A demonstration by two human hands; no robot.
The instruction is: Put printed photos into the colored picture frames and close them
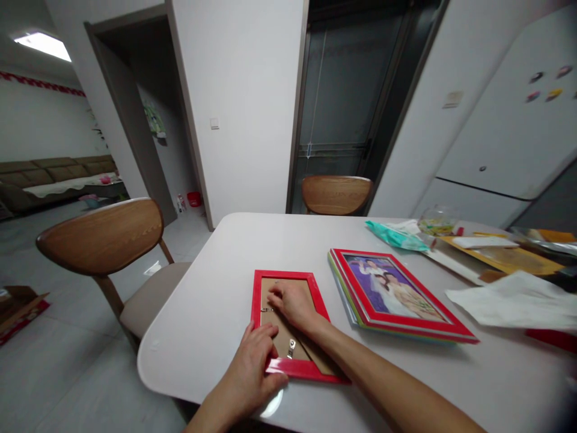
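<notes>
A red picture frame lies face down on the white table, its brown backing board showing. My left hand grips the frame's near left corner, thumb along the near edge and fingers over the left side. Above the far part of the board, my right hand is closed with fingertips pinched together. Whatever is between those fingertips is too small or hidden to name. A small metal hanger sits on the board near my left fingers, and another metal fitting is just below my right fingertips.
Right of my hands stands a stack of picture frames, topped by a red frame with a photo. Beyond lie a teal packet, white paper, yellow envelopes and a glass bowl. Wooden chairs stand at the table's left and far sides.
</notes>
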